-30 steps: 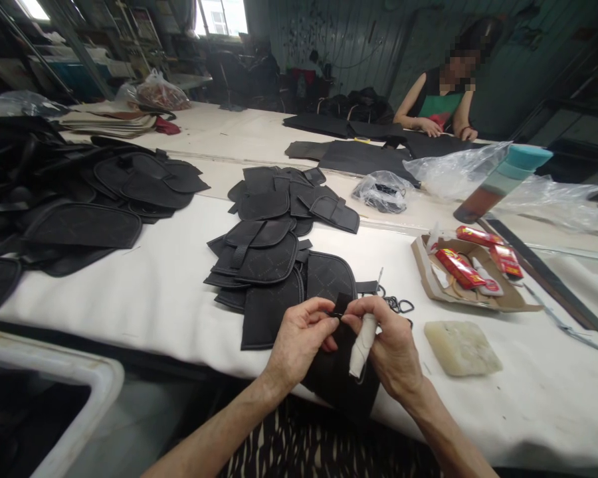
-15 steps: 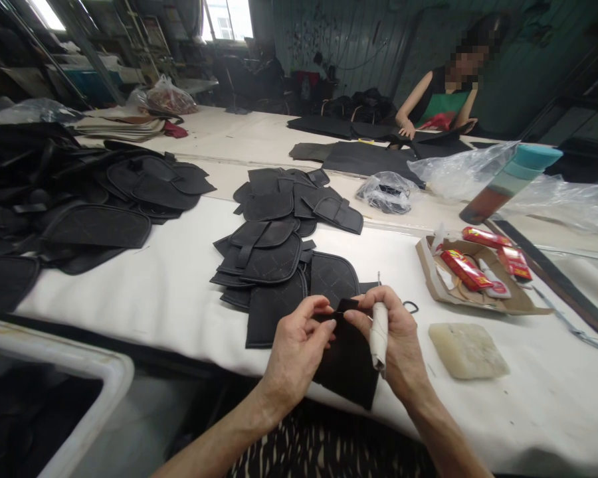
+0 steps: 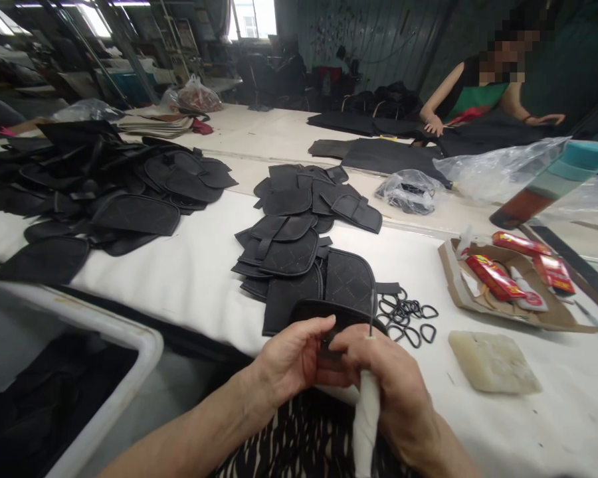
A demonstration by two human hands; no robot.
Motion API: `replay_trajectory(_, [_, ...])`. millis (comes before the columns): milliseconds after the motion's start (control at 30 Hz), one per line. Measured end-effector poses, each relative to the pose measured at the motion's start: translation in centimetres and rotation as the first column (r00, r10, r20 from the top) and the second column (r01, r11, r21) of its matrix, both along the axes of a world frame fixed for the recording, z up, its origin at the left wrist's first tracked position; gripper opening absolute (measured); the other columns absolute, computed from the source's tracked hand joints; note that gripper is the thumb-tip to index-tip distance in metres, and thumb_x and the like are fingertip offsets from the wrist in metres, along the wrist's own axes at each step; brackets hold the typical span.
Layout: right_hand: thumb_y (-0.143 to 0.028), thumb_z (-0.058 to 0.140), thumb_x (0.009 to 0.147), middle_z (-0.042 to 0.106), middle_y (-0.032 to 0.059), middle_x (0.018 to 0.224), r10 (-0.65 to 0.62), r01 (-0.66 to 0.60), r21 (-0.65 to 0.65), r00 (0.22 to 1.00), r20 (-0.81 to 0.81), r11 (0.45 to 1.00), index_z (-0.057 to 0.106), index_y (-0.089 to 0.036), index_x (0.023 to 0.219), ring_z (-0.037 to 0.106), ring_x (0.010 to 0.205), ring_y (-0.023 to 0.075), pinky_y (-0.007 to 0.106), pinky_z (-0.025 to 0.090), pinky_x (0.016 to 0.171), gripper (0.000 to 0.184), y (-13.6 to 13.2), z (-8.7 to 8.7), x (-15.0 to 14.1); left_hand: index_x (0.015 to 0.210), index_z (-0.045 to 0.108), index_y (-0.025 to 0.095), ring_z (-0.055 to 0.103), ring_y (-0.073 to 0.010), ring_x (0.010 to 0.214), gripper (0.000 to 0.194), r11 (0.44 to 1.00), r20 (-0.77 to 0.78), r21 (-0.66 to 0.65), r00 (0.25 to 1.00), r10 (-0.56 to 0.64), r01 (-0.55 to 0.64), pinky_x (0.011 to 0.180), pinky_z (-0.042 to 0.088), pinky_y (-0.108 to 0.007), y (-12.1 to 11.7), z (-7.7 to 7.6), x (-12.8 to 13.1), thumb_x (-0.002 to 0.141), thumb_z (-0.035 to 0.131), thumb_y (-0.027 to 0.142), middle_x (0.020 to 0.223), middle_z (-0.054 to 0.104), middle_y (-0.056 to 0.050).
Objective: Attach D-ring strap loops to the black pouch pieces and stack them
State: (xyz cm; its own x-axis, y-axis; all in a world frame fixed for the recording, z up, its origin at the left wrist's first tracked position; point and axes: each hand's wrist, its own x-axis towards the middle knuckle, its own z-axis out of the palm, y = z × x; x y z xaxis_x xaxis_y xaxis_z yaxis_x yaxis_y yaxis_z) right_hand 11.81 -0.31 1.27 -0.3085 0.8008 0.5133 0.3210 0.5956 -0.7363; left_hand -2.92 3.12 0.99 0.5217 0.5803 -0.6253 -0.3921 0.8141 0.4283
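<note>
My left hand grips a black leather piece with a rounded edge, thumb above and fingers beneath it. My right hand is closed around an awl with a white wrapped handle, its thin metal shaft pointing up past the knuckles. The right fingertips also touch the black leather piece near the left thumb, where the contact is partly hidden. Just beyond my hands lies a pile of black leather flaps with straps. Several black D-rings are scattered right of it.
A cardboard tray holds red boxes and a small tube, near a yellowish block. A teal-lidded bottle leans at right. More black pieces lie left, above a white bin. Across the table, a person handles black sheets.
The black leather piece has turned, its rounded edge now facing away from me. My right hand has rotated inward and lower, bringing the awl handle toward me. The D-rings are now uncovered.
</note>
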Motion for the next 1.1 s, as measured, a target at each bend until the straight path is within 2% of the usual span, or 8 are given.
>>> replay_trajectory(100, [-0.003,0.04,0.086,0.066,0.0037,0.077,0.01,-0.033,0.152,0.989,0.148,0.988,0.048,-0.021,0.072,0.059,0.07,0.015,0.028,0.049,0.063,0.024,-0.4,-0.2,-0.3,0.062,0.068,0.011,0.061,-0.0121,0.056,0.012,0.989,-0.099,0.053,0.985,0.143,-0.138,0.057,0.049,-0.022,-0.1,-0.2,0.6,0.067,0.072,0.021,0.059,0.067,-0.004])
replay_trajectory(167, [-0.003,0.041,0.085,0.067,0.0043,0.077,-0.026,-0.001,0.17,0.987,0.156,0.985,0.049,-0.021,0.071,0.059,0.069,0.0155,0.029,0.049,0.063,0.025,-0.6,-0.7,-0.3,0.062,0.07,0.009,0.061,-0.012,0.059,0.013,0.977,-0.131,0.104,0.971,0.199,-0.186,0.059,0.048,-0.021,-0.2,-0.5,0.9,0.065,0.073,0.022,0.061,0.067,-0.005])
replay_trajectory(233, [-0.002,0.045,0.083,0.068,0.0042,0.084,-0.089,0.077,0.117,0.991,0.099,0.99,0.051,-0.022,0.074,0.061,0.075,0.0162,0.03,0.05,0.068,0.022,-1.0,-1.5,-0.2,0.064,0.071,0.009,0.06,-0.0128,0.058,0.018,0.972,-0.134,0.14,0.97,0.205,-0.187,0.057,0.048,-0.022,-0.3,-0.9,1.2,0.066,0.072,0.027,0.062,0.068,-0.006])
replay_trajectory(367, [-0.007,0.049,0.084,0.068,0.0028,0.089,-0.241,0.237,-0.093,0.97,-0.041,0.967,0.052,-0.023,0.078,0.063,0.085,0.0175,0.033,0.05,0.079,0.017,-1.6,-2.7,-0.2,0.069,0.071,0.01,0.06,-0.0132,0.06,0.022,0.957,-0.123,0.23,0.97,0.211,-0.179,0.059,0.048,-0.024,-0.7,-1.3,1.5,0.069,0.07,0.031,0.065,0.068,-0.006])
replay_trajectory(567, [-0.021,0.055,0.085,0.063,-0.0029,0.066,-0.448,0.452,-0.274,0.89,0.081,0.849,0.053,-0.024,0.083,0.057,0.053,0.0123,0.021,0.044,0.049,0.004,-1.0,-2.4,-0.9,0.066,0.066,0.013,0.061,-0.0145,0.067,0.022,0.921,-0.104,0.313,0.955,0.277,-0.233,0.065,0.047,-0.024,-1.6,-1.7,2.1,0.073,0.069,0.034,0.067,0.066,-0.004])
replay_trajectory(767, [-0.026,0.057,0.083,0.061,-0.0031,0.064,-0.485,0.481,-0.39,0.869,0.095,0.785,0.051,-0.023,0.076,0.055,0.052,0.0115,0.019,0.042,0.048,0.01,-1.0,-2.0,-1.4,0.078,0.066,0.012,0.063,-0.0204,0.075,0.04,0.92,-0.152,0.271,0.932,0.33,-0.282,0.071,0.048,-0.031,-2.5,-1.7,2.3,0.072,0.065,0.052,0.075,0.068,-0.008])
replay_trajectory(967, [-0.027,0.053,0.084,0.059,-0.0034,0.063,-0.486,0.47,-0.462,0.869,0.091,0.752,0.049,-0.023,0.075,0.053,0.051,0.0117,0.02,0.041,0.047,0.011,-1.2,-2.2,-1.4,0.074,0.063,0.015,0.058,-0.0154,0.072,0.024,0.891,-0.205,0.43,0.946,0.251,-0.143,0.069,0.043,-0.025,-3.2,-2.3,2.1,0.079,0.062,0.039,0.071,0.063,-0.002])
replay_trajectory(1100, [-0.027,0.053,0.083,0.056,-0.0052,0.06,-0.477,0.456,-0.485,0.874,0.087,0.746,0.048,-0.023,0.074,0.05,0.049,0.0108,0.019,0.039,0.045,0.011,-1.3,-2.3,-1.3,0.076,0.062,0.016,0.055,-0.0142,0.072,0.023,0.867,-0.248,0.487,0.934,0.257,-0.109,0.068,0.041,-0.024,-3.3,-2.5,2.3,0.082,0.058,0.038,0.073,0.061,-0.001])
